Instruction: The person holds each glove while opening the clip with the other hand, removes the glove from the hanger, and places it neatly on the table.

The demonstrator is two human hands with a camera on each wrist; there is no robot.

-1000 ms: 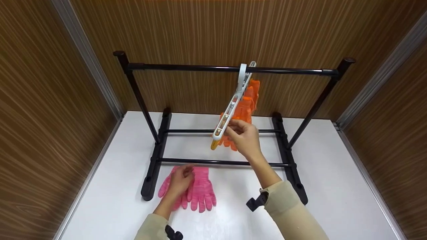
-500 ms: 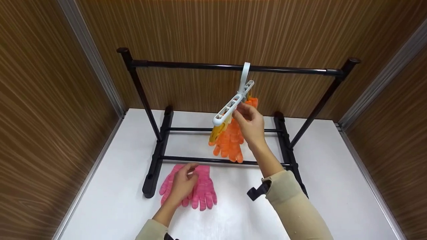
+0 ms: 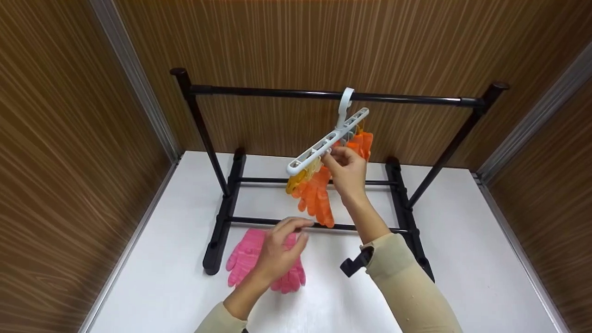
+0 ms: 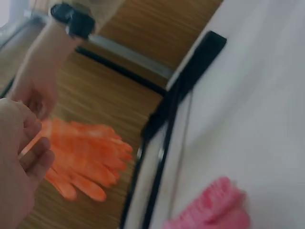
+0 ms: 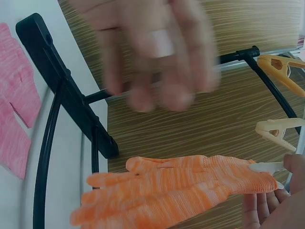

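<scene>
Head view first: my left hand [image 3: 277,252] has come up off the pink gloves [image 3: 252,259], which lie flat on the counter [image 3: 462,259] at lower centre of the frame. Half a second ago that hand was resting low on them; now it hovers above with the fingers [image 3: 296,223] loosely spread and nothing in them. My right hand [image 3: 344,173] has stayed at the white hanger [image 3: 326,145], which hooks over the rack [image 3: 277,94] bar, and its fingers pinch at a clip where the orange gloves [image 3: 317,196] hang. The hanger has levelled out a little since a second ago, and the orange gloves have dropped to hang straight down. I judge the orange pair is about pegged and the left hand is leaving the pink pair for now.

Left wrist view: blurred by motion, the left hand at the left edge of the frame is empty and slack, with the orange gloves just beyond it and a corner of pink at the bottom.

Right wrist view: the right fingers [image 5: 259,210] at lower right hold a clip [image 5: 264,167] on the cuff of the orange gloves; two more pegs [image 5: 281,67] hang free at the right edge
</scene>
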